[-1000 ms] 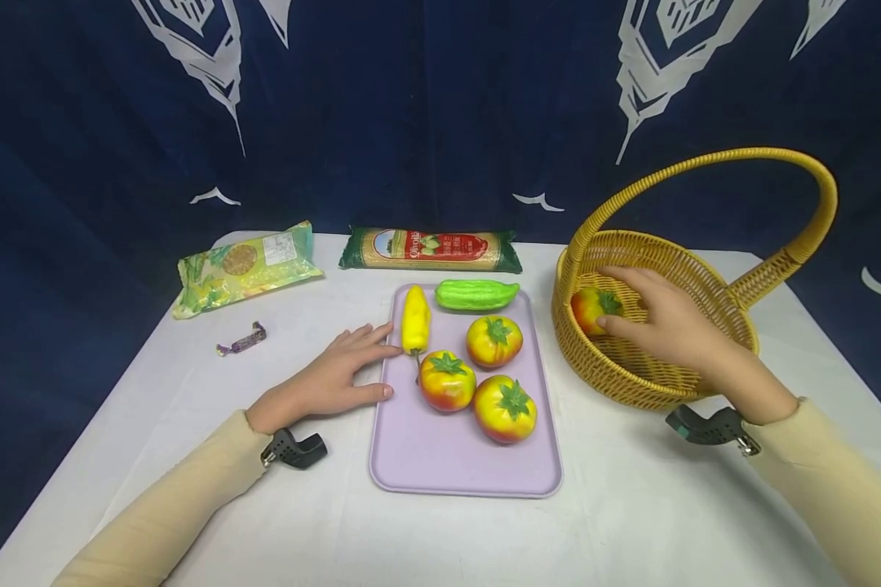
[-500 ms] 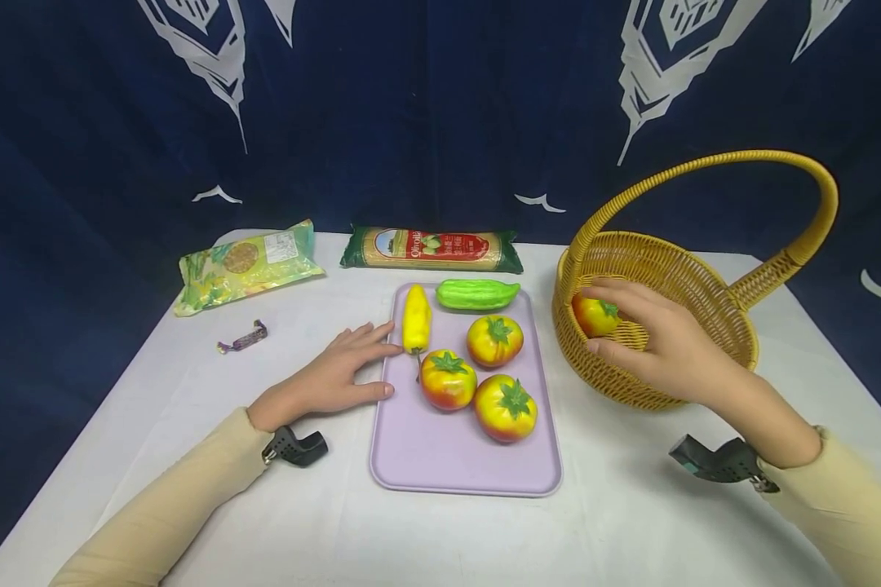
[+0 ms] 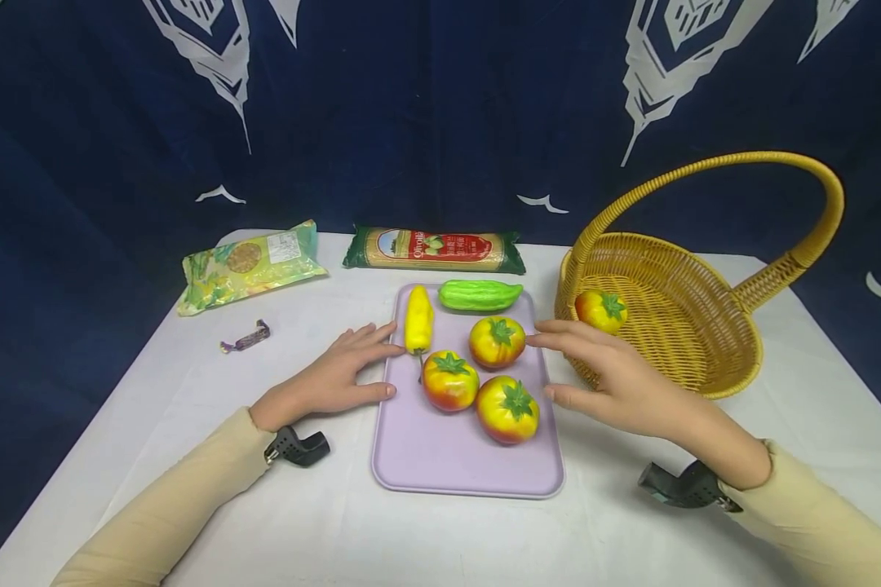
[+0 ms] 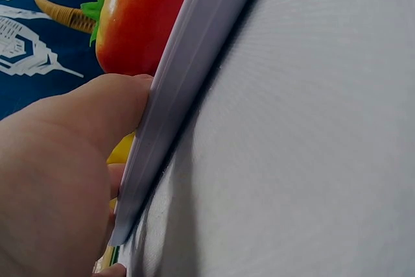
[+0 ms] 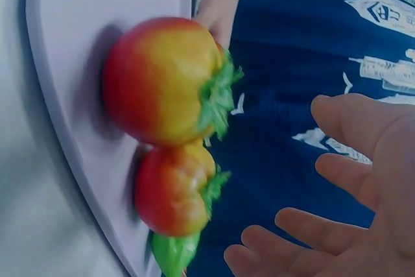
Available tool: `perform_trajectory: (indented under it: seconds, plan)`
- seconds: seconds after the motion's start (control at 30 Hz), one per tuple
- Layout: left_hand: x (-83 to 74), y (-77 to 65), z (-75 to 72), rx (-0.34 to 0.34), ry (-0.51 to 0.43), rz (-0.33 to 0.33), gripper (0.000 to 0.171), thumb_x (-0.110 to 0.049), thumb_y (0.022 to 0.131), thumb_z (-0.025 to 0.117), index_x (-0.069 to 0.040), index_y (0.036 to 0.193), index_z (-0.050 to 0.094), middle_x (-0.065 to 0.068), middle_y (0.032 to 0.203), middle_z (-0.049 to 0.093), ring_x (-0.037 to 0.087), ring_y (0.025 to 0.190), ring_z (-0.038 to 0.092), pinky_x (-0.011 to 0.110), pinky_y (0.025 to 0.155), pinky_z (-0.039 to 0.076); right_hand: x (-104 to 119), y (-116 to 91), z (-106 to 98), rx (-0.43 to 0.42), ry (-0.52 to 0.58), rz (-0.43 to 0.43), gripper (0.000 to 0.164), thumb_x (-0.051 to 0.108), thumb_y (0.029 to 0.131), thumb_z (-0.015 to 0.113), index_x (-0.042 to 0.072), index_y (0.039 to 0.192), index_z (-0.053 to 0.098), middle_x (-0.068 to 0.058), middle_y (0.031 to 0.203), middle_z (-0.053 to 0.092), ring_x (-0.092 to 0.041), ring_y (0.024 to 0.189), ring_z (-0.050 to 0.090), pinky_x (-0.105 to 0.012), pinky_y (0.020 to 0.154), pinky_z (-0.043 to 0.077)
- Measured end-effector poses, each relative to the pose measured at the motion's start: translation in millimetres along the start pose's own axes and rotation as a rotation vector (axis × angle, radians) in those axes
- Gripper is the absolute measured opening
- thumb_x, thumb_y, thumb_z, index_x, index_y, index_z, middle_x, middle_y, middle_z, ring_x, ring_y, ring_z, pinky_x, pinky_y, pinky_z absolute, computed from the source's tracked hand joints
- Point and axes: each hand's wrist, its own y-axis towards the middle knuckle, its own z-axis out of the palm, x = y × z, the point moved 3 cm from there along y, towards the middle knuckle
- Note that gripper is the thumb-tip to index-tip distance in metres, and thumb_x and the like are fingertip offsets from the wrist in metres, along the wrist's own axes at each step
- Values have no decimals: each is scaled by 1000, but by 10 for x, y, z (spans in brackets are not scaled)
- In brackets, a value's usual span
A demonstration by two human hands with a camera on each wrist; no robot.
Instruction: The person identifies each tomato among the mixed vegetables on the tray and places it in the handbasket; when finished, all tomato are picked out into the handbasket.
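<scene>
My left hand (image 3: 340,377) lies spread at the left rim of a lilac tray (image 3: 455,473); in the left wrist view its thumb touches the rim. My right hand (image 3: 620,377), fingers apart and holding nothing, hovers between the tray's right edge and the wicker basket (image 3: 661,391). On the tray sit three red-and-yellow tomatoes: one at the right (image 3: 497,342), one in the middle (image 3: 449,381) and one in front (image 3: 507,409). A yellow pepper (image 3: 418,319) and a green bumpy gourd (image 3: 480,295) lie behind them. Another tomato (image 3: 600,311) rests inside the basket.
The basket's tall handle (image 3: 825,187) arches up at the right. A spaghetti pack (image 3: 433,249) lies behind the tray. Further left are a green-yellow food bag (image 3: 250,267) and a purple wrapped candy (image 3: 245,336). A dark blue curtain (image 3: 426,106) hangs at the table's back.
My right hand has left the tomato in the basket and moved left, out over the rim toward the tray. The left hand has stayed at the tray's edge.
</scene>
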Motion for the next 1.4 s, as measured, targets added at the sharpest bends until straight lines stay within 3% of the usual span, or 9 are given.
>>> perform_trajectory:
  seconds: [0.3, 0.5, 0.9, 1.4]
  plan:
    - [4, 13, 2, -1, 3, 2, 60, -42, 92, 70, -16, 144, 58, 11, 169, 29, 47, 155, 23, 69, 125, 11, 15, 16, 238, 57, 74, -28, 49, 16, 87, 80, 14, 133, 65, -4, 137, 66, -26, 128, 61, -46, 104, 54]
    - [5, 15, -2, 0, 5, 4, 60, -42, 92, 70, -17, 144, 58, 11, 169, 29, 47, 155, 23, 69, 125, 12, 23, 33, 360, 73, 118, -45, 47, 17, 87, 78, 11, 133, 66, -6, 137, 66, -25, 127, 62, -40, 97, 57]
    - [12, 9, -3, 1, 9, 6, 59, -42, 92, 70, -18, 144, 58, 10, 169, 29, 46, 156, 22, 69, 125, 11, 14, 16, 468, 92, 107, 2, 48, 25, 87, 80, 21, 133, 66, -6, 139, 64, -26, 130, 61, -54, 104, 52]
    - [15, 7, 5, -8, -1, 7, 59, -42, 91, 70, -17, 143, 59, 11, 168, 30, 47, 155, 23, 70, 124, 12, 21, 2, 591, 150, 129, 21, 53, 27, 83, 83, 26, 133, 66, -7, 145, 61, -25, 135, 58, -52, 108, 51]
